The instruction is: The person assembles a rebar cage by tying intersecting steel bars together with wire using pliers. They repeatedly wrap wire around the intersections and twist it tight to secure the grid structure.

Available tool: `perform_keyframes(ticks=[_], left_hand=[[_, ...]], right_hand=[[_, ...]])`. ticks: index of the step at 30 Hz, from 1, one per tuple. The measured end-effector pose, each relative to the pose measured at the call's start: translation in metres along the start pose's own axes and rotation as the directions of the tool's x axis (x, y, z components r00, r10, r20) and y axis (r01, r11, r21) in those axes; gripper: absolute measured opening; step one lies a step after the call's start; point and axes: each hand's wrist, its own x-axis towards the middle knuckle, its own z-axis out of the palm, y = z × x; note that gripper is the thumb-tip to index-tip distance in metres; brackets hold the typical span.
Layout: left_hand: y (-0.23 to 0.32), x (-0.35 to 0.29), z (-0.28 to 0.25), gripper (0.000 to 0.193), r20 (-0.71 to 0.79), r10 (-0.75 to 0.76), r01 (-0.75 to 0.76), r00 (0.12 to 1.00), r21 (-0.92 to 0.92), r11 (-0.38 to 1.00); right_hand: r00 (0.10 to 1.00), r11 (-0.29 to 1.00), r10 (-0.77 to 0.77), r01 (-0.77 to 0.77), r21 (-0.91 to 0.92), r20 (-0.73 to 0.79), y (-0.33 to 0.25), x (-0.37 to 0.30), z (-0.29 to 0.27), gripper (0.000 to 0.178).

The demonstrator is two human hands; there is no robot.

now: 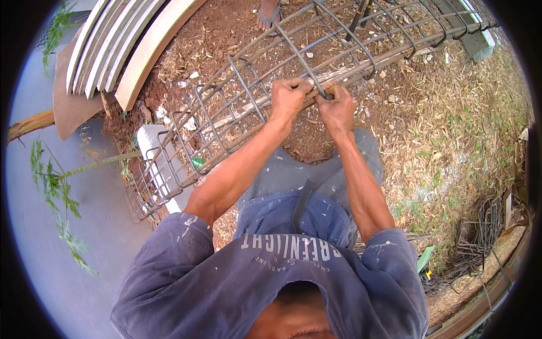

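Observation:
A long rebar cage (257, 107) of straight bars and square stirrups stretches across in front of me, from lower left to upper right. Both my hands meet at its near edge, by the corner of one stirrup (302, 56). My left hand (288, 103) is closed, thumb and fingers pinched at the near lengthwise bar. Close beside it, my right hand (337, 113) has its fingers curled around the stirrup's lower corner. Any thin wire between the fingertips is too small to make out.
A white block (149, 141) lies under the cage's left end, a grey block (480, 45) near its right end. Boards (152, 51) are stacked upper left. Beyond the cage stands another person's sandalled foot (267, 17). Tangled wire (483, 231) lies lower right.

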Motion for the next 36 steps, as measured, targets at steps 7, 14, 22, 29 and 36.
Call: perform_keyframes(ticks=[7,14,22,29,36], left_hand=[[-0.019,-0.016,0.008,0.013,-0.024,0.556,-0.527,0.831,0.285,0.801],[-0.024,-0.015,-0.016,0.027,0.332,0.669,-0.747,0.665,0.289,0.599],[-0.01,0.0,-0.028,0.035,0.428,0.467,-0.579,0.774,0.18,0.795],[0.006,0.024,-0.014,0.028,0.352,-0.13,0.065,0.927,0.19,0.98],[0.002,0.037,-0.02,0.03,0.541,0.027,-0.207,0.841,0.274,0.939]], right_hand=[[0.984,0.993,0.042,-0.023,-0.114,0.172,-0.021,0.0,-0.023,0.026],[0.985,0.977,-0.109,0.132,-0.171,0.134,-0.023,-0.007,-0.023,0.029],[0.959,0.945,-0.244,0.268,-0.188,0.142,-0.029,0.001,-0.032,0.019],[0.985,0.985,-0.121,0.134,-0.108,0.122,-0.024,0.002,-0.025,0.016],[0.973,0.956,0.218,-0.229,0.181,0.08,-0.02,-0.001,-0.021,0.02]])
